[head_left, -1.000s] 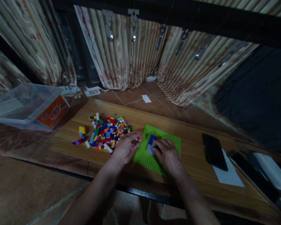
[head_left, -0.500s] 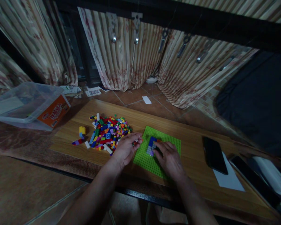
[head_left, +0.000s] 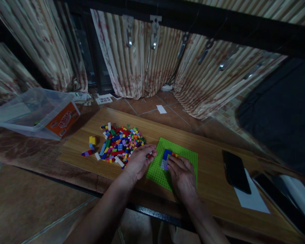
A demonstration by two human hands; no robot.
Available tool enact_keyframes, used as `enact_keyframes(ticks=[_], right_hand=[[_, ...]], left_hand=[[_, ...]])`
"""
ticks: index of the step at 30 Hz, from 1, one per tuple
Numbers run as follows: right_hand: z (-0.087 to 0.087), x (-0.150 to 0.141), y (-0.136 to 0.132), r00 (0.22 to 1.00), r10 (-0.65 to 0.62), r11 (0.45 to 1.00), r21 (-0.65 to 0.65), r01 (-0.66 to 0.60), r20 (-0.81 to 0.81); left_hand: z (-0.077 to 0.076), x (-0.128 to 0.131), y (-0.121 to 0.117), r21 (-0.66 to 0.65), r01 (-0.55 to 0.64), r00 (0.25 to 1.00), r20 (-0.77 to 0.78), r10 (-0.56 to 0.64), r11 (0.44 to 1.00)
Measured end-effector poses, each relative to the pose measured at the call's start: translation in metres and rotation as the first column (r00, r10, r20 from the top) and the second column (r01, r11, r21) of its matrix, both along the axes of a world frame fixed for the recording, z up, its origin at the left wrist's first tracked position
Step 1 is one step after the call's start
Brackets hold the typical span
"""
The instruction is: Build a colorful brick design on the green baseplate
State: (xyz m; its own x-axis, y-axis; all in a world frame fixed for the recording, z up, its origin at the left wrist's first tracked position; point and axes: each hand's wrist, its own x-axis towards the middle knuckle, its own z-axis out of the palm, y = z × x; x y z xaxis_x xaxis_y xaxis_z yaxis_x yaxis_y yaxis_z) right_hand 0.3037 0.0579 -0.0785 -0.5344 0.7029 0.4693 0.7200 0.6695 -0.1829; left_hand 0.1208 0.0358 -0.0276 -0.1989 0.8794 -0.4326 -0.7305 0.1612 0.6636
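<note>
A green studded baseplate point(head_left: 159, 178) lies on the wooden board, carrying a low row of blue toy bricks point(head_left: 167, 153) with grey and lilac ones in front and orange-yellow ones to the right. My right hand point(head_left: 184, 174) reaches over the plate, fingers bent together and tips down at the grey and lilac bricks; what is under them is hidden. My left hand point(head_left: 139, 161), at the plate's left edge, curls around a few small toy bricks point(head_left: 148, 155), mostly covered by the fingers. Just left of it spreads a pile of mixed toy bricks point(head_left: 119, 144).
A clear plastic tub point(head_left: 38, 117) with an orange label stands at the left. Some loose bricks point(head_left: 92, 140) lie left of the pile. On the right are a black phone point(head_left: 236, 171), a white sheet point(head_left: 255, 196) and another dark flat device point(head_left: 277, 193). Striped curtains point(head_left: 132, 67) hang behind.
My right hand's fingers have drawn closer together over the bricks, and the hand has turned slightly. My left hand keeps its curl by the plate. The whole view has shifted a little.
</note>
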Motion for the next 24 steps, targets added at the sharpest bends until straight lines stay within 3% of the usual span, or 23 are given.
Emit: enact_keyframes(ticks=[4, 10, 14, 19, 24], right_hand=[[0.006, -0.005, -0.010, 0.996, -0.064, 0.998, 0.012, 0.064, 0.060], [0.010, -0.012, -0.014, 0.990, -0.060, 0.998, -0.023, 0.063, 0.129], [0.008, -0.014, -0.015, 0.989, -0.072, 0.996, -0.045, 0.078, 0.127], [0.007, -0.013, -0.014, 0.996, -0.066, 0.995, -0.072, 0.070, 0.061], [0.019, -0.010, -0.009, 0.984, -0.067, 0.988, -0.146, 0.043, -0.164]], left_hand=[[0.000, 0.000, 0.000, -0.002, -0.006, 1.000, 0.004, 0.006, 1.000], [-0.002, 0.004, 0.001, -0.015, 0.005, 1.000, 0.020, -0.005, 1.000], [0.000, 0.012, 0.002, -0.037, 0.006, 0.994, 0.113, -0.002, 0.999], [0.003, 0.017, 0.003, -0.058, 0.015, 0.963, 0.269, 0.001, 0.998], [0.006, 0.014, 0.003, 0.001, 0.077, 0.941, 0.330, -0.073, 0.997]])
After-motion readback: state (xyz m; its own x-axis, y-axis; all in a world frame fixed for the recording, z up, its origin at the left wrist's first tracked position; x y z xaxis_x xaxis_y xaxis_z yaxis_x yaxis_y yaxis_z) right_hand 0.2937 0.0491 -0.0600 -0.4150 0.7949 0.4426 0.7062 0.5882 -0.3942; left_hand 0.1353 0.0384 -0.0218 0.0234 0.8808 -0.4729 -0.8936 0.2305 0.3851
